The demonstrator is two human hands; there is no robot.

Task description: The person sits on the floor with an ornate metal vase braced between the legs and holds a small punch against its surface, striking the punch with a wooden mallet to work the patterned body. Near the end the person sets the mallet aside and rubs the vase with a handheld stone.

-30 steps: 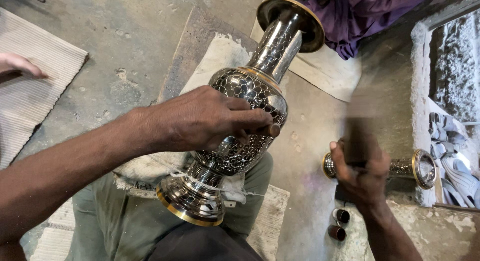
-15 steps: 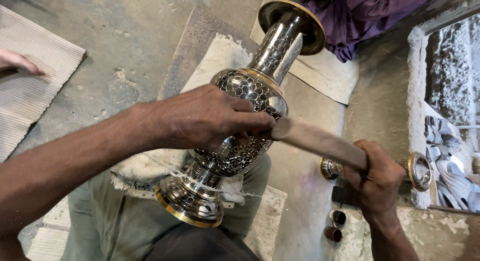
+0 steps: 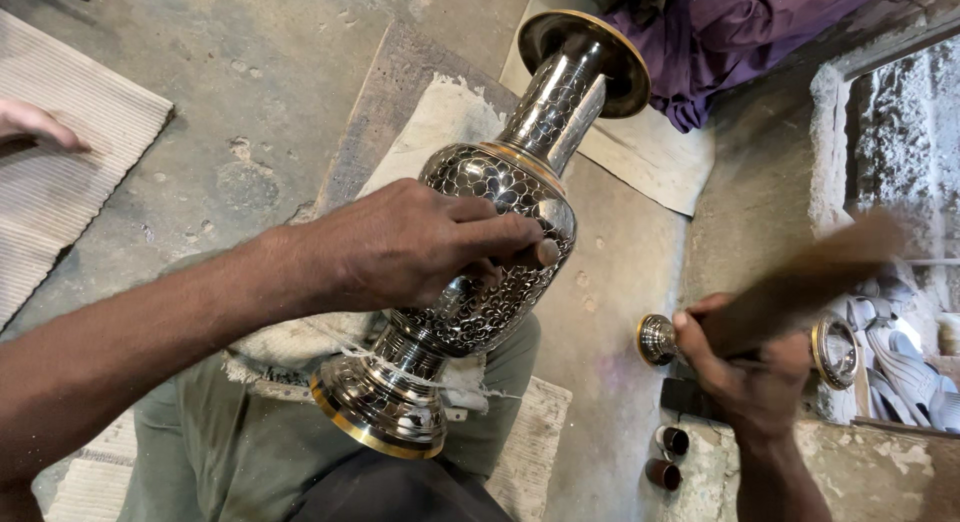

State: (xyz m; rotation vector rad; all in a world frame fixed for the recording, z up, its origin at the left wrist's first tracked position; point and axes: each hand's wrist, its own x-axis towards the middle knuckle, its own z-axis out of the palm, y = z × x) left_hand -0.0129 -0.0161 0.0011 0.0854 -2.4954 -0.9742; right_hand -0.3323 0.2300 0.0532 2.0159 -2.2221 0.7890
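We see a tall engraved metal vase (image 3: 500, 242) lying tilted across a lap, gripped by the left hand (image 3: 400, 247).

The vase rests on a frayed cloth (image 3: 300, 342) over our knees, its gold-rimmed foot (image 3: 380, 412) towards us and its flared mouth (image 3: 585, 57) pointing away; we cannot see what is inside. The left hand closes over the scaled belly, fingers pressed together on the metal. The right hand (image 3: 745, 367) is clamped on a blurred wooden stick (image 3: 800, 282), held well apart from the vase. Behind that hand a smaller metal vase (image 3: 750, 342) lies on its side on the floor. Two small dark cups (image 3: 668, 457) stand near the wrist, contents unclear. Another person's hand (image 3: 35, 124) rests on a ribbed mat (image 3: 60, 182) at far left.
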